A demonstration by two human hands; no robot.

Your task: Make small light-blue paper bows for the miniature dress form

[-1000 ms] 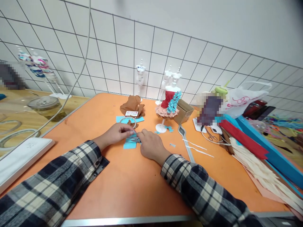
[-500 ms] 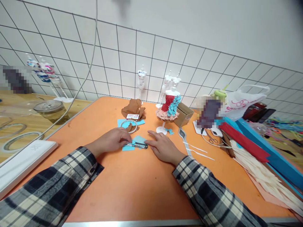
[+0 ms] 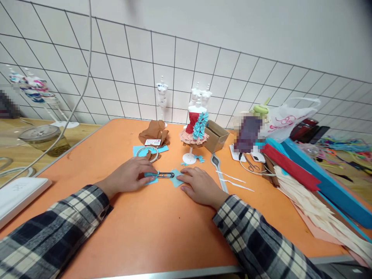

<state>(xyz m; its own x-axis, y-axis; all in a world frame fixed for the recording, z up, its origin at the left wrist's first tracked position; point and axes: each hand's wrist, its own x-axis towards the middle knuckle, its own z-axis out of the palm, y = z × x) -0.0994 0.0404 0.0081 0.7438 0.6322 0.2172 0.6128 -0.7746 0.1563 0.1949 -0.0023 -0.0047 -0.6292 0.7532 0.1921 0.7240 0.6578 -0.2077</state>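
Observation:
My left hand [image 3: 129, 175] has its thumb and fingertips closed at the left end of a small pair of dark thread snips [image 3: 167, 175]. Those snips lie nearly level, rounded end to the right. Beneath the left fingertips is a flat piece of blue crepe paper [image 3: 151, 182]. My right hand [image 3: 202, 186] rests low on the table, its fingertips closed on a small blue crepe paper piece [image 3: 175, 179] beside the snips. Just beyond stands a mini dress form [image 3: 193, 124] in a red bodice, blue ruffles and a pink skirt.
A roll of tape [image 3: 147, 154] and crumpled brown paper [image 3: 155, 132] lie behind my left hand. A cardboard box [image 3: 216, 136] stands behind the dress form. Grey tweezers [image 3: 220, 174], white strips [image 3: 236, 185], scissors [image 3: 252, 164] and coloured crepe paper [image 3: 293, 164] are on the right.
My right hand has drawn in its spread fingers, and the small blue paper has shifted right, away from the snips. The view has turned slightly to the right.

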